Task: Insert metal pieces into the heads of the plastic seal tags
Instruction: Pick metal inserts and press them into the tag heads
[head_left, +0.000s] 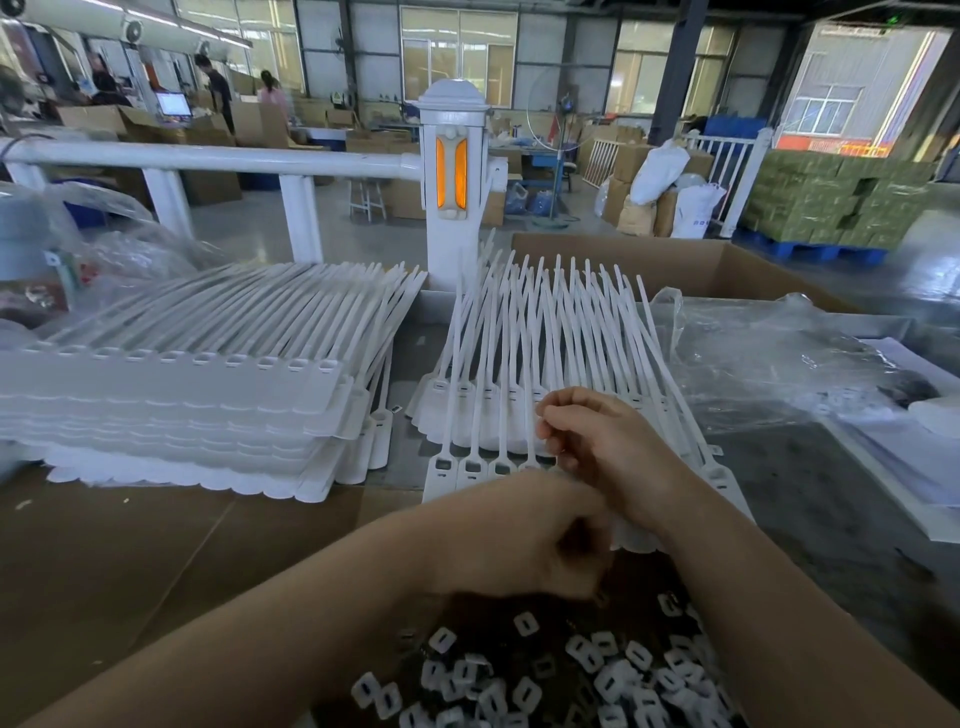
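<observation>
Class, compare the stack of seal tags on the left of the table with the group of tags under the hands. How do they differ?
The left stack lies in neat, flat, aligned layers; the right group is looser, its strips crossing.
No hand touches the left stack; the right hand is on the right group, and the left hand is just before it.
The left stack is thicker, with more layers.
Both are white plastic tags with long strips pointing away.
</observation>
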